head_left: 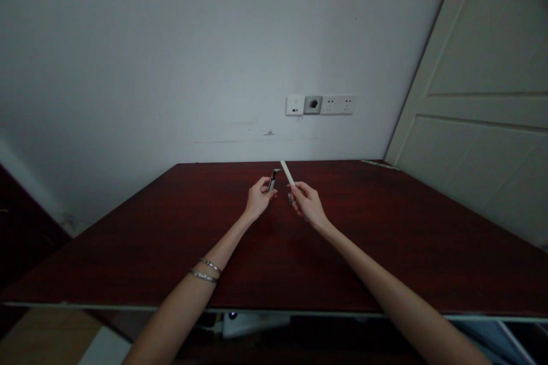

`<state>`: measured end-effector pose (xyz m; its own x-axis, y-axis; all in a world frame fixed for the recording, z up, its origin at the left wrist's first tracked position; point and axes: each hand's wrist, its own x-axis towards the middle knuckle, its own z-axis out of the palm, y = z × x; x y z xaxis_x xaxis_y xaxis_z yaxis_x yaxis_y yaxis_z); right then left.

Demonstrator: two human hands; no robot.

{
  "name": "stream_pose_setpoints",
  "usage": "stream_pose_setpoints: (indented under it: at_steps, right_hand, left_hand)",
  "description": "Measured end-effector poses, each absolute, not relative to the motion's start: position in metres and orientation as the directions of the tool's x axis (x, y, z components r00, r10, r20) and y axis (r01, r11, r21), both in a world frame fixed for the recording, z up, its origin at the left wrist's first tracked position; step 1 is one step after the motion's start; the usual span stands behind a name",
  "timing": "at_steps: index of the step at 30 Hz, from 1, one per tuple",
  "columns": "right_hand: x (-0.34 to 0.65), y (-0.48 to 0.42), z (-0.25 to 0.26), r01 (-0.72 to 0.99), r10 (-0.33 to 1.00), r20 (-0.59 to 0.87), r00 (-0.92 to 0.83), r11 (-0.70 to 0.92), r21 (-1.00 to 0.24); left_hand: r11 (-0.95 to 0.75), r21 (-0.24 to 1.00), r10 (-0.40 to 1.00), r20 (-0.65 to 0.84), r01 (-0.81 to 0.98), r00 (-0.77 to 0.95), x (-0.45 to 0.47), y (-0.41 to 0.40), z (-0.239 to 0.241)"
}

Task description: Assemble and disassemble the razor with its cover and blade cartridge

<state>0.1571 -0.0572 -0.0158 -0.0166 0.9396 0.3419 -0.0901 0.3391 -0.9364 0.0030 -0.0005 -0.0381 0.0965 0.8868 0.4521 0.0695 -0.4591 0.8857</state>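
Above the middle of the dark red table, my left hand (258, 198) is closed round a slim silver-and-black tool (272, 180). It points upward, and a small bent piece juts from its top towards the right; its exact kind is unclear. My right hand (309, 203) pinches the lower end of a plain white stick (287, 173), which tilts up and to the left. The upper parts of the two things are close together, with a narrow gap between them. A small patterned piece (290, 199) shows beside my right fingers; I cannot tell whether they hold it.
The table (171, 228) reaches back to a pale wall bearing a row of sockets (338, 105). A panelled white door (483, 102) stands at the right. A thin strip (380, 165) lies in the far right corner. Below the front edge is a white object (257, 324).
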Motion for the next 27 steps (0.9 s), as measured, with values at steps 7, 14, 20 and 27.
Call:
stream_pose_setpoints:
  at_steps: [7,14,20,27]
  right_hand:
    - [0.186,-0.057,0.010,0.098,0.901,0.407,-0.154,0.423,-0.901]
    - [0.197,-0.060,0.017,0.140,0.900,0.377,-0.218,0.411,-0.901]
    - [0.200,-0.062,0.019,0.178,0.880,0.356,-0.313,0.422,-0.889]
    - [0.203,-0.065,0.024,0.168,0.888,0.367,-0.278,0.421,-0.892]
  left_hand:
    - [-0.459,0.886,0.886,0.450,0.070,0.116,0.002,0.004,-0.041]
    - [-0.434,0.900,0.894,0.425,0.034,0.146,0.003,0.001,-0.040]
    - [-0.395,0.918,0.899,0.390,-0.012,0.199,0.005,-0.003,-0.039]
    - [-0.342,0.939,0.910,0.343,-0.044,0.234,0.006,-0.008,-0.036]
